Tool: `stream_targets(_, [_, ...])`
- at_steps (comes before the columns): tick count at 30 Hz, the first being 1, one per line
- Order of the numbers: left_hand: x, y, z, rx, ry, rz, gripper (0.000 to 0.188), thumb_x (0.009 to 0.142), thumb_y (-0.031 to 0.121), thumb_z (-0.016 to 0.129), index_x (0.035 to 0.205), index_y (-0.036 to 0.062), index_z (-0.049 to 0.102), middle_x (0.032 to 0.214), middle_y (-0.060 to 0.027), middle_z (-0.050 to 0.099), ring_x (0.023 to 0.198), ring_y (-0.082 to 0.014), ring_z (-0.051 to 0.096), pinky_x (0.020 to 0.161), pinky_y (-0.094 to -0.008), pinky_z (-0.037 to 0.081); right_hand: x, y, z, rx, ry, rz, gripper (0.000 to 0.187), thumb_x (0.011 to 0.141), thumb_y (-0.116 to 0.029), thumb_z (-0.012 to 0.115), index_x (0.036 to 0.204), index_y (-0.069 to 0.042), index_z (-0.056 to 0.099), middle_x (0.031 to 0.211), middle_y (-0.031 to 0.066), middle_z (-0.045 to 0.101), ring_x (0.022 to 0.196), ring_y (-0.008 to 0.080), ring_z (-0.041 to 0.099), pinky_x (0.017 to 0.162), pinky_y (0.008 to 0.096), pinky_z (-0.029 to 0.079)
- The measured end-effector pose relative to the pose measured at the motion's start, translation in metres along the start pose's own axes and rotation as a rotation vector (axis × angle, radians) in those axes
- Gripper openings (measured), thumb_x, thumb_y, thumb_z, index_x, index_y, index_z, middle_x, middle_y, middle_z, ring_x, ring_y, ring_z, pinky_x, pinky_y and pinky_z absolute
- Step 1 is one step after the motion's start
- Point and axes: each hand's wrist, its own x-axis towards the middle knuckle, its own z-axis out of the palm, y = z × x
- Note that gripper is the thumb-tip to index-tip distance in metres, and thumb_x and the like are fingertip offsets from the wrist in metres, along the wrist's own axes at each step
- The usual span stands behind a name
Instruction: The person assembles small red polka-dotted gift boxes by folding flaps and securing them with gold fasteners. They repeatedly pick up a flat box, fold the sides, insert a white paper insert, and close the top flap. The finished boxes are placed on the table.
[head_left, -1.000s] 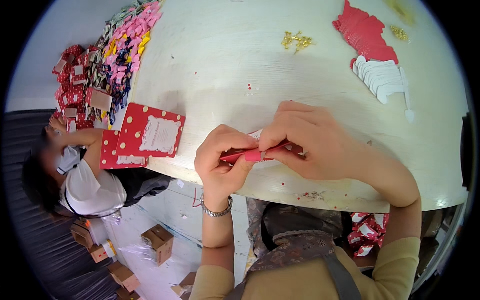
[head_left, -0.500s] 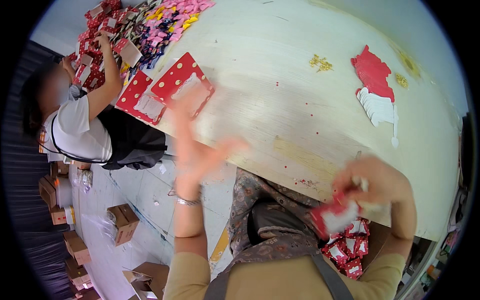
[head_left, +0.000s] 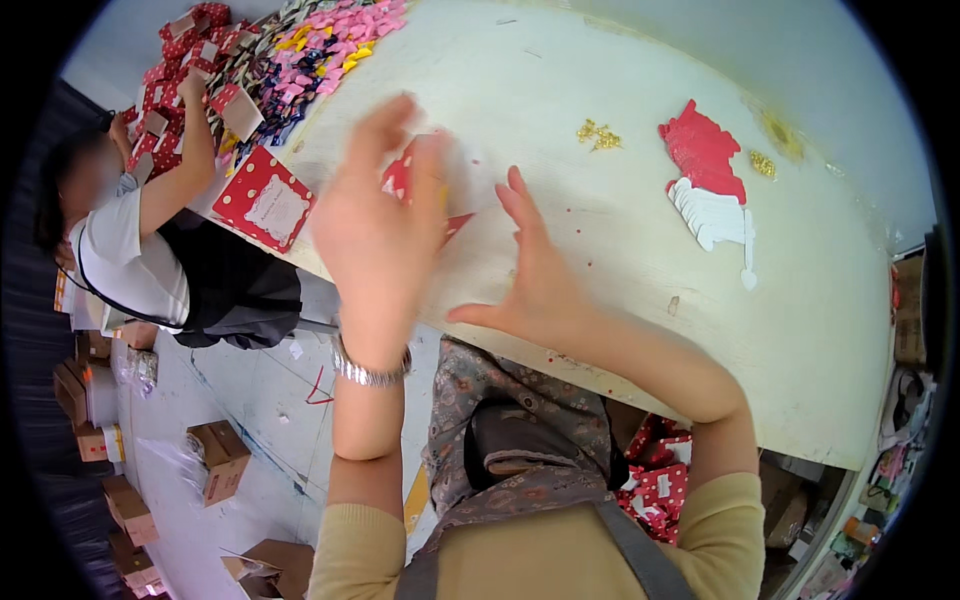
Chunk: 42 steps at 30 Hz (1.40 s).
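Note:
My left hand, smeared by motion, is over the table's near left edge. Its fingers close around a red polka-dot paper box, mostly hidden behind the hand. Close by on the right, my right hand is empty, with thumb and fingers spread toward the box. A second red polka-dot box with a white label lies flat left of my left hand. Below the table edge, beside my lap, several filled red dotted boxes are piled.
Red cut-outs, white cut-outs and gold bits lie on the right of the table. At the far left, a co-worker handles red boxes near a heap of colourful wrapped pieces. Cartons stand on the floor.
My right hand has let go of a small red dotted box near the pile and swung up left, now empty. The box under my left hand has shifted right.

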Motion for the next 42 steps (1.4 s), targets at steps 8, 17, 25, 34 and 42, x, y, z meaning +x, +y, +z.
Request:
stream_targets(8, [0.005,-0.084,0.029,-0.491,-0.570,-0.376,0.052,0.099,0.042,0.042,0.122,-0.0032,0.053,0.110,-0.0115,0.062,0.102,-0.0159,0.054,0.090,-0.0283,0.043,0.042,0.007,0.050,0.126,0.215,-0.091,0.129,0.059,-0.025,0.087,0.146,0.001,-0.006,0.150,0.0300,-0.006,0.140,0.0456,0.007,0.111,0.0460,0.025])
stream_targets(17, [-0.072,-0.090,0.063,-0.837,-0.427,-0.176,0.060,0.069,0.007,0.081,0.111,0.0079,0.039,0.126,-0.0133,0.047,0.126,-0.0240,0.041,0.105,-0.0355,0.034,0.014,0.049,-0.043,0.039,0.004,-0.383,0.113,0.071,-0.004,0.074,0.149,-0.011,-0.007,0.156,0.0179,-0.002,0.143,0.0320,0.012,0.113,0.0428,0.020])
stream_targets(25, [-0.059,-0.050,0.084,-1.052,-0.395,-0.211,0.066,0.072,-0.003,0.072,0.119,0.0082,0.027,0.139,-0.0180,0.031,0.125,-0.0259,0.041,0.106,-0.0395,0.035,0.002,0.069,-0.049,0.276,0.204,-0.432,0.092,0.071,-0.009,0.081,0.139,-0.009,0.019,0.155,0.0210,0.005,0.136,0.0329,0.033,0.109,0.0440,0.031])
stream_targets(34, [-0.086,-0.049,0.088,-1.067,-0.257,-0.233,0.050,0.091,0.029,0.061,0.125,0.0039,0.033,0.132,-0.0168,0.040,0.123,-0.0226,0.039,0.103,-0.0356,0.034,-0.004,0.092,-0.037,0.411,0.314,-0.333,0.067,0.072,-0.013,0.082,0.122,-0.006,0.038,0.140,0.0199,0.037,0.123,0.0240,0.046,0.103,0.0396,0.039])
stream_targets(42, [-0.096,-0.028,0.093,-1.036,-0.141,-0.390,0.051,0.099,0.043,0.042,0.132,0.0065,0.031,0.116,-0.0072,0.051,0.104,-0.0119,0.050,0.092,-0.0266,0.041,-0.009,0.075,-0.030,0.499,0.300,-0.382,0.048,0.084,-0.013,0.069,0.118,-0.006,0.037,0.140,0.0194,0.035,0.120,0.0208,0.042,0.099,0.0340,0.037])
